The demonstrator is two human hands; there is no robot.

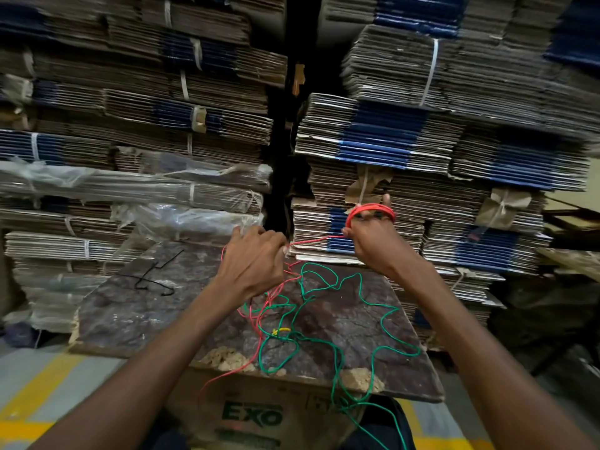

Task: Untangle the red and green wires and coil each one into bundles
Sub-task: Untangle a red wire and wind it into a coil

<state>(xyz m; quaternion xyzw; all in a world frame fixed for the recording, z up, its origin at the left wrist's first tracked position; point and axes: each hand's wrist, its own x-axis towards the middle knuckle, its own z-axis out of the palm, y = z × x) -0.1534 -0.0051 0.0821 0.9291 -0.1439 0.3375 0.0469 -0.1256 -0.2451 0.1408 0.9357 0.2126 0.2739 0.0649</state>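
Several turns of red wire (pixel 370 209) are wound around the spread fingers of my right hand (pixel 373 241), raised above the board's far edge. A taut red strand runs from there to my left hand (pixel 251 261), which pinches it. More red wire trails down across the board and off its front edge. The green wire (pixel 321 323) lies in loose loops on the brown board (pixel 146 297), crossing the red wire near the middle, and one end hangs off the front. A small yellow tie (pixel 281 330) sits in the tangle.
The worn board rests on a cardboard box (pixel 256 417) printed EXO. A thin black wire (pixel 152 274) lies on the board's left part. Tall stacks of bundled flat cardboard (pixel 406 141) rise close behind. The floor has yellow stripes (pixel 35 388).
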